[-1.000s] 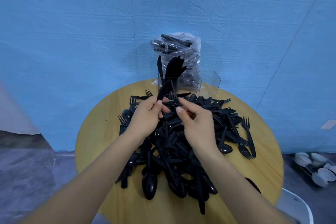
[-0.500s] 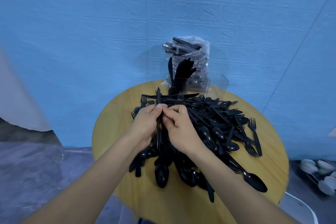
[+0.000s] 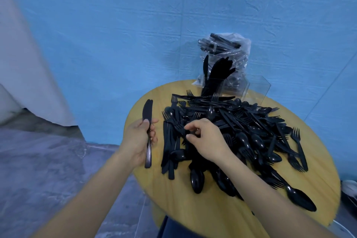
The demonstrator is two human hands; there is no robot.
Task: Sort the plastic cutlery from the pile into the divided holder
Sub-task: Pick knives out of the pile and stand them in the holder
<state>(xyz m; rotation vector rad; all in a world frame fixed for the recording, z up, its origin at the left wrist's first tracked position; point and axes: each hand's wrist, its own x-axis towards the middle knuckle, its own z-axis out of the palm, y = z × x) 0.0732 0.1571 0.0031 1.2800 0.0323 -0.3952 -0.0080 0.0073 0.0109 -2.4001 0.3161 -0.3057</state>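
A big pile of black plastic cutlery point(image 3: 237, 133), forks, spoons and knives mixed, covers the round wooden table point(image 3: 202, 210). My left hand point(image 3: 138, 141) grips black plastic knives point(image 3: 147, 116) upright at the table's left edge, blades pointing up. Over the pile's left side, my right hand point(image 3: 207, 138) hovers with fingers curled, thumb and fingertips touching pieces in the pile. The clear divided holder point(image 3: 257, 91) stands at the back of the table; its left compartment holds several black pieces standing up, while the right compartment looks bare.
A clear plastic bag point(image 3: 228, 52) with more black cutlery leans on the blue wall behind the holder. A lone spoon point(image 3: 300, 198) lies near the table's front right edge. Grey floor lies to the left, and white dishes sit at the far right edge.
My left hand has pulled the knives out of the pile and moved left to the table's edge. My right hand let go of them and returned to the pile. The view swung left.
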